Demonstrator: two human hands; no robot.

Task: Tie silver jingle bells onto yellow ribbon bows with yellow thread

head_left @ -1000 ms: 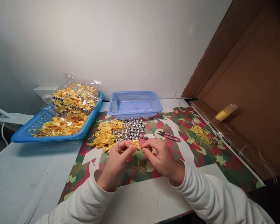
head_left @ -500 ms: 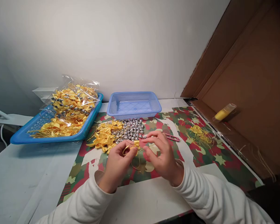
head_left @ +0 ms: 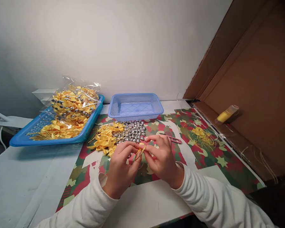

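Between my two hands is a small yellow ribbon bow (head_left: 142, 144) with a thin gold cord (head_left: 139, 154) looped at it. My left hand (head_left: 123, 164) pinches the bow and cord from the left, its fingertips partly hiding them. From the right, my right hand (head_left: 161, 160) closes thumb and forefinger on the same bow and cord, with its other fingers curled above. Just beyond the fingertips lie a pile of silver bells (head_left: 134, 130) and a heap of yellow ribbon bows (head_left: 104, 141). Pink-handled snippers (head_left: 174, 139) rest behind my right hand.
A blue tray (head_left: 44, 141) at left holds yellow bows and a clear bag (head_left: 76, 98) of bows with bells. An openwork blue basket (head_left: 136, 116) stands at the back. Yellow cord scraps (head_left: 201, 137) lie right, near a yellow-filled tube (head_left: 227, 114) by the cardboard wall (head_left: 258, 95).
My hands have come together. My right thumb and forefinger, apart from the bow before, now meet the left fingertips at it. The gold cord loop has shifted right.
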